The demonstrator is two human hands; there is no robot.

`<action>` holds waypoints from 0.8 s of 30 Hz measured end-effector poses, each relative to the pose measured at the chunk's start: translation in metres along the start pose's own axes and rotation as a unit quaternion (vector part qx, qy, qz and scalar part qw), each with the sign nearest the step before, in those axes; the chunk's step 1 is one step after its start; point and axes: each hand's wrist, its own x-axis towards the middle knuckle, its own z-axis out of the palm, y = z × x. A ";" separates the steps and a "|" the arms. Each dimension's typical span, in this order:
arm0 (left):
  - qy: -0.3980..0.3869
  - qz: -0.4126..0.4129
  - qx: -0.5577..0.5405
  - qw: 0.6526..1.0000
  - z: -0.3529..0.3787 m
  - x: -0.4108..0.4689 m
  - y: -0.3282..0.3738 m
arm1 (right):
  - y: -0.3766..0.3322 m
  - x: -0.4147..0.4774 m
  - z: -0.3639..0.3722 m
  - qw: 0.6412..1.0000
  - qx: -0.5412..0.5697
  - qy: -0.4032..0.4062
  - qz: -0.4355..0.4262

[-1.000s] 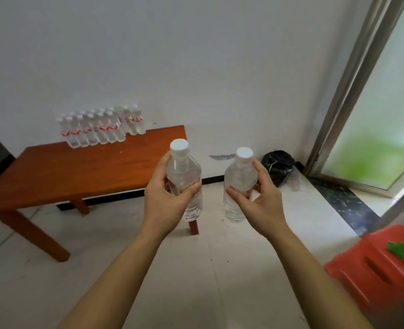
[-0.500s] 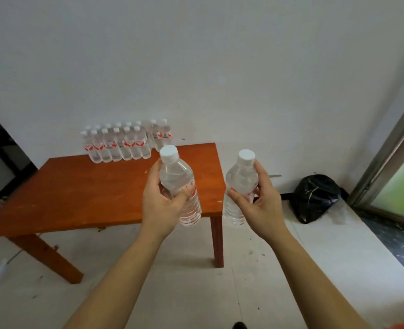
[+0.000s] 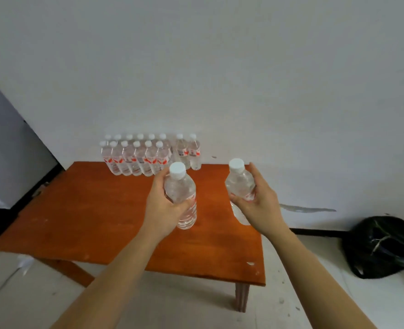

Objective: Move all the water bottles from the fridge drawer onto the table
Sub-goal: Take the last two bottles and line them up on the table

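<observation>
My left hand [image 3: 160,206] grips a clear water bottle [image 3: 181,193] with a white cap, held upright above the middle of the orange wooden table [image 3: 89,210]. My right hand [image 3: 259,204] grips a second water bottle [image 3: 239,184], tilted slightly, above the table's right edge. Several more water bottles [image 3: 146,156] with red-and-white labels stand in two rows at the table's far edge against the white wall. The fridge drawer is out of view.
A black plastic bag [image 3: 383,250] lies on the floor to the right of the table by the wall. A dark panel [image 3: 9,160] stands at the left. Pale tiled floor [image 3: 196,309] runs under and in front of the table.
The view has swung left and closer to the table. Both hands, still holding their bottles, now hover over the tabletop instead of in front of it. The doorway and red stool have left the view.
</observation>
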 end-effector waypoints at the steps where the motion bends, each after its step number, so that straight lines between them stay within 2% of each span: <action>1: 0.005 -0.006 0.003 1.000 0.000 0.015 -0.008 | 0.004 0.015 0.009 1.000 -0.002 -0.011 0.002; 9: -0.024 -0.034 0.024 0.999 0.008 0.151 -0.103 | 0.048 0.123 0.091 0.997 -0.024 -0.061 0.049; 15: -0.087 -0.033 0.080 0.992 0.020 0.265 -0.182 | 0.072 0.203 0.157 0.984 -0.121 -0.065 0.113; 19: -0.114 -0.019 0.149 0.982 0.028 0.329 -0.221 | 0.090 0.251 0.192 0.963 -0.216 -0.091 0.132; 21: -0.122 -0.012 0.192 0.974 0.032 0.353 -0.237 | 0.101 0.273 0.209 0.956 -0.239 -0.100 0.137; 24: -0.132 -0.032 0.190 0.972 0.040 0.382 -0.257 | 0.116 0.302 0.232 0.949 -0.253 -0.110 0.156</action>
